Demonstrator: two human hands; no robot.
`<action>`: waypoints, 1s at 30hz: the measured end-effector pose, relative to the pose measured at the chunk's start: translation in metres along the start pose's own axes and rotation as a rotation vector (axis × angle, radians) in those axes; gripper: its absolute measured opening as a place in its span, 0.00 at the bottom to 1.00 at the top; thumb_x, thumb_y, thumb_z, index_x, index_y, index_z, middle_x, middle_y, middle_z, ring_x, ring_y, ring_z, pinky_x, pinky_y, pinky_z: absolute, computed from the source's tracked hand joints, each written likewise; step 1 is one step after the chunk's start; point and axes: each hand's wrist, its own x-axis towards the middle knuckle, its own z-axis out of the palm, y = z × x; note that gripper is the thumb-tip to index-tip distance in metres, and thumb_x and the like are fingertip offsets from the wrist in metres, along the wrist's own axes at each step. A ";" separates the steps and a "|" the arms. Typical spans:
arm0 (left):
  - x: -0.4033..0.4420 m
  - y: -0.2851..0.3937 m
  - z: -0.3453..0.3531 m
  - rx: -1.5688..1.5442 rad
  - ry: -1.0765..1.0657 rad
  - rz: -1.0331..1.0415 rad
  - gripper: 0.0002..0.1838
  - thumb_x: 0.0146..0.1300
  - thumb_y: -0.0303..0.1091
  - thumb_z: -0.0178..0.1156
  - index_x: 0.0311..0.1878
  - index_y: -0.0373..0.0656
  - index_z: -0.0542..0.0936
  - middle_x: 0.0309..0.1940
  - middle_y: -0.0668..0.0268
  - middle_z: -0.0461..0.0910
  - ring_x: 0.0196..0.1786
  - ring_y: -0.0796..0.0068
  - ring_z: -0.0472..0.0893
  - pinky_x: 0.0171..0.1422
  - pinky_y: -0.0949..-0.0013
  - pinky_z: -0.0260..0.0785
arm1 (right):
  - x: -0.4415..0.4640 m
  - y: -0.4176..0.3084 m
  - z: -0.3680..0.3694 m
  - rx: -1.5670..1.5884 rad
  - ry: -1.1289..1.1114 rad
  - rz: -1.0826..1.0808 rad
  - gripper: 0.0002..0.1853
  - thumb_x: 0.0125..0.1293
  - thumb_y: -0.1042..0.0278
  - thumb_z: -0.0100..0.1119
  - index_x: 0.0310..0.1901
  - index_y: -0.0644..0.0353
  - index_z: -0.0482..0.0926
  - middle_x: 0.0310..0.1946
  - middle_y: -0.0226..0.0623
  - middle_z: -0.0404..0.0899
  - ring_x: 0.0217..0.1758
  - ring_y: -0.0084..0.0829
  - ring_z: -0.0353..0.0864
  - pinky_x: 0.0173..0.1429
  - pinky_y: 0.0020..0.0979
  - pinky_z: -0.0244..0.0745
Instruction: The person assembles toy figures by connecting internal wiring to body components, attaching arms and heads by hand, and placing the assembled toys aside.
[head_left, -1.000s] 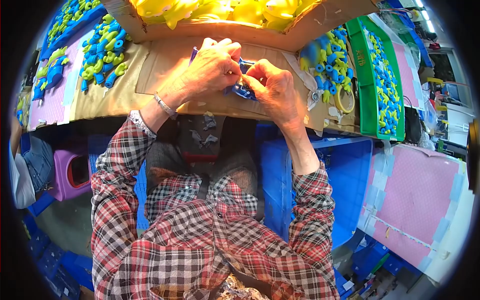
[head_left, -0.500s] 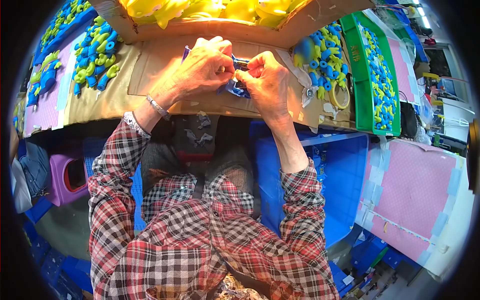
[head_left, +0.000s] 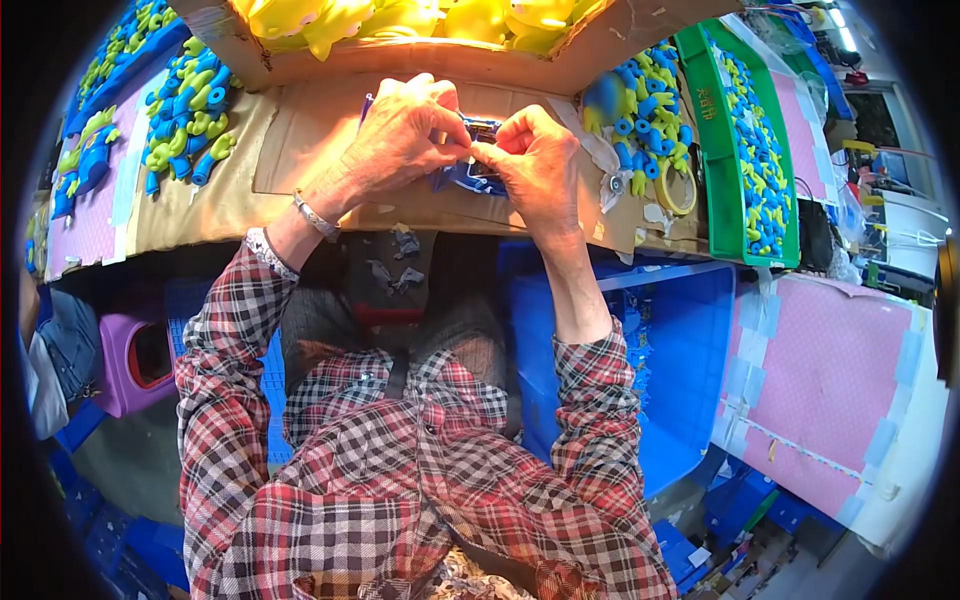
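1. Blue part (head_left: 478, 184), one, open and hollow in look: being held at the front middle of the bench, over a cardboard sheet (head_left: 305, 160). Whether it is being borne by the sheet or only by the fingers cannot be told.
2. Left hand (head_left: 400, 135): closed, thumb and finger being pinched together at the part's near-left side. Judged best employed as the brace, the shell being steadied without its walls being squeezed inward.
3. Right hand (head_left: 541, 165): closed to a pinch, thumb and fingertip being brought to the part's open middle. Whatever small piece is being gripped there is being hidden by the fingers. Fine, straight, light pressure is being called for, in judgement, rather than force from the wrist.
4. Fingertips of both hands: being set nearly together. Good practice: the opening being left in sight between them, so that nothing is being seated askew or nipped.
5. Cardboard sheet: being used as work surface; by judgement, a low working height is being favoured, any dropped bit then being caught close by.
6. Roll of tape (head_left: 692, 202) and blue-and-green pieces (head_left: 650, 125), right side: being well cleared by the right forearm; a tucked elbow is being advised.
7. Cardboard box (head_left: 400, 66), holding yellow figures (head_left: 480, 22): being stood just beyond the hands; knuckles are best being guarded from its near wall.
8. Green tray (head_left: 722, 160), farther right: being filled with small blue and green pieces.
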 end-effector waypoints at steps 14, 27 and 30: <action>0.016 0.004 0.004 0.197 -0.113 0.148 0.01 0.56 0.38 0.68 0.31 0.56 0.87 0.35 0.69 0.75 0.47 0.65 0.76 0.51 0.57 0.59 | -0.009 -0.010 0.024 -0.353 0.183 -0.300 0.08 0.53 0.77 0.68 0.30 0.59 0.75 0.25 0.45 0.82 0.31 0.51 0.84 0.35 0.49 0.77; -0.004 0.016 -0.024 0.199 0.024 0.080 0.30 0.53 0.50 0.78 0.58 0.49 0.85 0.61 0.60 0.79 0.68 0.57 0.74 0.75 0.50 0.59 | -0.003 0.065 -0.099 -0.511 0.485 -0.075 0.07 0.60 0.67 0.70 0.36 0.60 0.85 0.31 0.40 0.86 0.37 0.43 0.85 0.44 0.43 0.76; 0.000 0.029 -0.020 0.302 -0.189 0.058 0.49 0.51 0.59 0.76 0.74 0.48 0.72 0.70 0.59 0.72 0.75 0.55 0.67 0.78 0.49 0.57 | 0.013 0.081 -0.109 -0.898 0.438 -0.096 0.13 0.57 0.59 0.71 0.40 0.56 0.88 0.30 0.36 0.86 0.42 0.43 0.84 0.51 0.48 0.73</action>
